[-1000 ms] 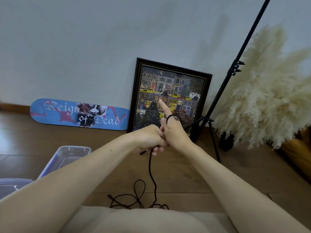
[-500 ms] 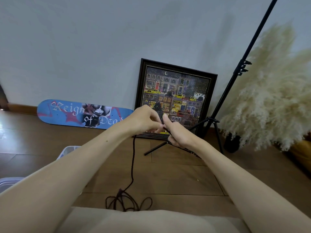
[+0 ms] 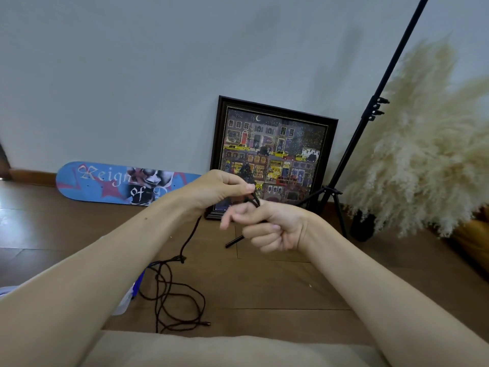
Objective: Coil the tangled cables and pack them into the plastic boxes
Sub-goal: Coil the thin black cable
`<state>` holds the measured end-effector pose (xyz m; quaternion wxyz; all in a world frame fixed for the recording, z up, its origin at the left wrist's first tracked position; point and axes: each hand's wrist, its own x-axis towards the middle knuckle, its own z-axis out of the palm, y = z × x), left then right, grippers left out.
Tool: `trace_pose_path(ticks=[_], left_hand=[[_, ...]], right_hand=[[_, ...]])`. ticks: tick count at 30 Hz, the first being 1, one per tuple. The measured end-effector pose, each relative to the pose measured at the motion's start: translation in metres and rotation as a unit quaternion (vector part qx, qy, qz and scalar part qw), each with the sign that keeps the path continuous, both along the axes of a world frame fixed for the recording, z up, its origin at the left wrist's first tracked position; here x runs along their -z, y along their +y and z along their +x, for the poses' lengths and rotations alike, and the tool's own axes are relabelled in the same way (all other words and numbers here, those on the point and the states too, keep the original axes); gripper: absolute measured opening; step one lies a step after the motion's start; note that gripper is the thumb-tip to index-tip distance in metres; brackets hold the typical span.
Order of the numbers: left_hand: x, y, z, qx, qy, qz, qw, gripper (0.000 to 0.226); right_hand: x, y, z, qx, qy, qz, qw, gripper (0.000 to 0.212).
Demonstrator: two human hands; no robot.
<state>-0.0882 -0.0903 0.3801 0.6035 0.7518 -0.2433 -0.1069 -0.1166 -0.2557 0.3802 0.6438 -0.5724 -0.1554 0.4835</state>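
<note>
1. Left hand [image 3: 219, 189] is pinching the black cable [image 3: 182, 259]; right hand [image 3: 270, 229] is gripping its loops.
2. Slack is lying tangled on the floor, beside the plastic box [image 3: 125, 300] that the left forearm is mostly hiding.
3. A framed picture [image 3: 275, 154] is leaning behind the hands.

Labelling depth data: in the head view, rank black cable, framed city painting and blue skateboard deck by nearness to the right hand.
1. Black cable: looped round the right hand.
2. Framed city painting: just behind.
3. Blue skateboard deck: far left.

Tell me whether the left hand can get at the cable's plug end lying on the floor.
Probably yes, once freed: the left hand is pinching the cable, but the plug end lies uncovered on the floor, nothing across the way down.
</note>
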Motion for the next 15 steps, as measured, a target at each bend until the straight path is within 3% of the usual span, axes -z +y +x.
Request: trace_pose_path(ticks=[3, 6, 8, 12, 15], left_hand=[[0.005, -0.006, 0.0, -0.017, 0.071, -0.079, 0.994, 0.03], [0.016, -0.019, 0.002, -0.029, 0.128, -0.125, 0.983, 0.022], [0.028, -0.027, 0.003, -0.016, 0.173, -0.147, 0.974, 0.018], [0.037, -0.039, -0.004, -0.001, 0.224, -0.129, 0.966, 0.017], [0.039, -0.046, -0.009, 0.002, 0.228, -0.086, 0.97, 0.015]], right_hand=[[-0.006, 0.002, 0.0, 0.075, 0.004, 0.075, 0.994, 0.022], [-0.005, 0.004, -0.003, 0.149, 0.018, 0.12, 0.981, 0.012], [-0.006, 0.006, -0.004, 0.198, 0.028, 0.163, 0.966, 0.025], [-0.01, 0.004, 0.0, 0.315, 0.026, 0.262, 0.912, 0.032], [-0.003, 0.003, 0.005, 0.435, 0.001, 0.254, 0.864, 0.041]])
